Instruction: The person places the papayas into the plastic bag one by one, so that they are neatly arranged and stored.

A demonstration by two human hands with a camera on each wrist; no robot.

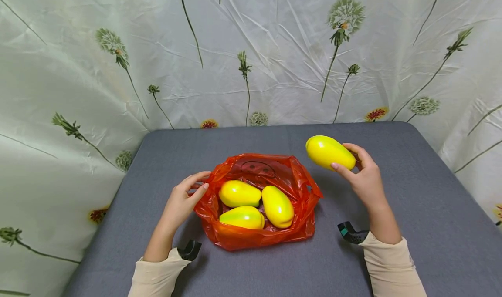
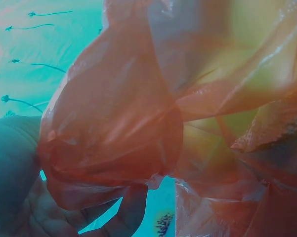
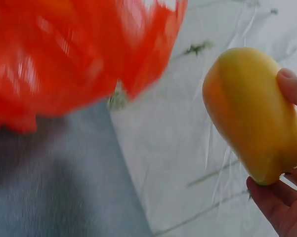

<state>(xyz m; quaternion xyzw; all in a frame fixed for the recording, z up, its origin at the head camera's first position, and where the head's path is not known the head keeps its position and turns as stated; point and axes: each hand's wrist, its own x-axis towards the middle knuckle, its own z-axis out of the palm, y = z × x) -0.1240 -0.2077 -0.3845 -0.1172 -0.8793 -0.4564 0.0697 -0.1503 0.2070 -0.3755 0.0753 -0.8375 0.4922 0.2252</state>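
A red plastic bag (image 1: 259, 240) lies with its mouth spread wide, and three yellow papayas rest inside it: one at the upper left (image 1: 239, 194), one at the lower left (image 1: 243, 217) and one on the right (image 1: 277, 206). My left hand (image 1: 183, 201) pinches the bag's left rim between thumb and fingers; its thin film (image 2: 108, 118) fills much of the left wrist view. Right of the bag, my right hand (image 1: 366, 175) grips a fourth papaya (image 1: 327, 151) by one end, raised over the table. In the right wrist view, thumb and fingers hold that papaya (image 3: 252, 113) beside the bag.
The grey cloth-covered table (image 1: 423, 244) lies beneath the bag and both arms. A pale curtain (image 1: 290, 48) printed with dandelions hangs behind it and along the sides. Black wrist cameras (image 1: 351, 233) sit at both cuffs.
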